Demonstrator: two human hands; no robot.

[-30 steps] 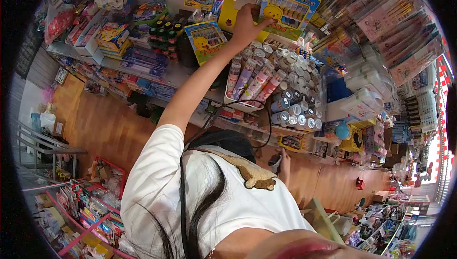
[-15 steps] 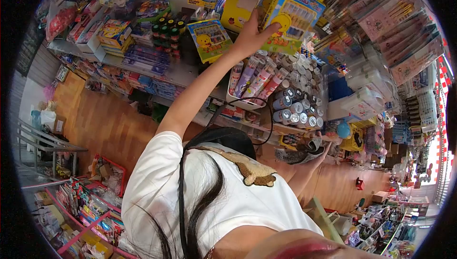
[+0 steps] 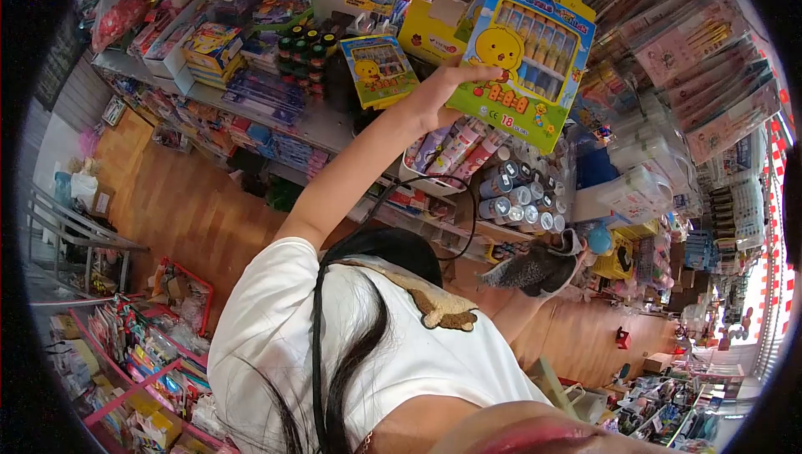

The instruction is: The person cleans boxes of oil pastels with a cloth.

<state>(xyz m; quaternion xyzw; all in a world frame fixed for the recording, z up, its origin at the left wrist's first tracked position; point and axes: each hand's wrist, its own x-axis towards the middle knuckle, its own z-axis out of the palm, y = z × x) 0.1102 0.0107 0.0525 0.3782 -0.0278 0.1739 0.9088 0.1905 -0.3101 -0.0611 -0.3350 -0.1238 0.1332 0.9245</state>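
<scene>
Low at the wearer's right, the right hand (image 3: 573, 278) grasps a bunched dark grey cloth (image 3: 539, 267). Farther forward, the left hand (image 3: 443, 93) grips a tilted box of oil pastels (image 3: 526, 61), thumb across its front, fingers behind. It partly covers the capped tubes (image 3: 458, 147) on the shelf (image 3: 326, 131). Beyond the left forearm is another chick-printed box (image 3: 378, 71), near an open yellow carton (image 3: 430, 32).

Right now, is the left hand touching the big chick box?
Touching. The head view shows the left hand's thumb lying across the front of the big chick box.
</scene>
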